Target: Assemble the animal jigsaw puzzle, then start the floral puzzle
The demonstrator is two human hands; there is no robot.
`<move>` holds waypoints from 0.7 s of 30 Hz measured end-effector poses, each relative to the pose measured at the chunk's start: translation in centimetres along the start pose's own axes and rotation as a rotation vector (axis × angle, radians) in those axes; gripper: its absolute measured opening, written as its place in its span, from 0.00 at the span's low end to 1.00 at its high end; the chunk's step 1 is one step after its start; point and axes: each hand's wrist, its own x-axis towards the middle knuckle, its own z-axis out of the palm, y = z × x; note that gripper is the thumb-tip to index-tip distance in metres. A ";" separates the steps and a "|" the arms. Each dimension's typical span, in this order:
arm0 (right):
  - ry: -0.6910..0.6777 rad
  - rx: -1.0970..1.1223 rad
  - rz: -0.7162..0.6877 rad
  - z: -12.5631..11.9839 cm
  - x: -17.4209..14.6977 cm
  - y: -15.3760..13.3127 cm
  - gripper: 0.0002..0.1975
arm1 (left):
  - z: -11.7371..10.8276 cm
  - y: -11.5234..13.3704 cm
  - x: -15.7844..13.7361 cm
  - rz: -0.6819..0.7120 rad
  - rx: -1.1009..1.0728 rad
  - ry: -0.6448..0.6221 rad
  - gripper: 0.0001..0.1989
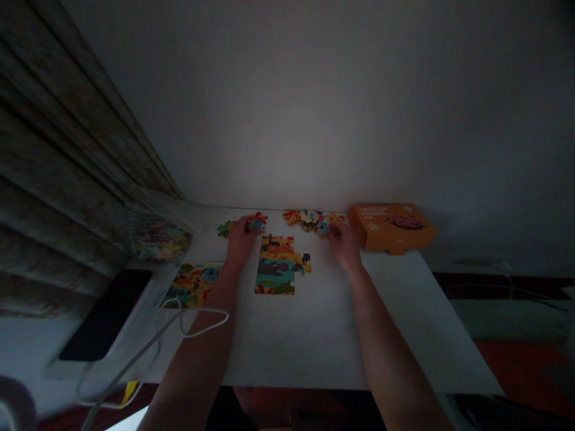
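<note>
Two clusters of loose jigsaw pieces (pixel 309 216) lie at the left hand (pixel 242 232) and right hand (pixel 344 241); their grip, I cannot tell. A sideways left forearm (pixel 225 293) could skew the part-built animal jigsaw (pixel 277 266).

Dim light. On white desk (pixel 296 353), mid-view: part-built jigsaw (pixel 275 269), grey hippo-like animal on teal, ragged along right side. Reading clock from jigsaw.

Between 10 and 11: left grip (pixel 241 233), down among loose left-hand pieces (pixel 259 222), blue, red, green. Too dim to tell whether holding any.

Toward 2: right grip (pixel 344 240), at near end of colourful right-hand cluster (pixel 306 216); likewise unclear. Just beyond, also 2: orange puzzle box (pixel 390 227).

At 9: printed picture sheet (pixel 191 282), partly behind left forearm (pixel 197 356). Farther out, 8 to 9: black phone (pixel 108 314). Patterned curtain (pixel 58 137) at 10.
</note>
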 end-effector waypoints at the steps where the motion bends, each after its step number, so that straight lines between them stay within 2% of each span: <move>1: -0.022 0.038 0.019 0.1 0.0 0.0 0.12 | 0.2 0.2 -0.1 -0.020 -0.078 -0.012 0.20; 4: -0.142 0.236 0.039 0.6 -0.1 -0.4 0.12 | 1.2 1.3 -0.9 -0.029 -0.304 -0.124 0.20; 8: -0.424 0.555 0.066 1.6 -1.0 -1.6 0.20 | 2.9 3.1 -2.8 0.018 -0.439 -0.340 0.20; 11: -0.575 0.636 0.051 2.2 -1.8 -2.5 0.22 | 4.0 4.0 -4.0 0.038 -0.496 -0.437 0.20; 13: -0.609 0.604 0.044 2.3 -1.9 -2.6 0.20 | 4.5 4.3 -4.2 0.052 -0.501 -0.462 0.20; 14: -0.574 0.571 0.053 2.3 -1.8 -2.5 0.19 | 4.7 4.3 -4.2 0.059 -0.481 -0.453 0.20; 16: -0.388 0.476 0.090 2.1 -1.3 -2.0 0.18 | 4.6 4.1 -4.1 0.095 -0.383 -0.396 0.20; 19: -0.035 0.265 0.141 1.2 -0.3 -0.7 0.18 | 4.3 3.7 -4.1 0.259 -0.117 -0.338 0.21; 21: 0.094 0.114 0.165 0.6 0.1 0.0 0.18 | 4.2 3.4 -4.5 0.370 0.074 -0.371 0.23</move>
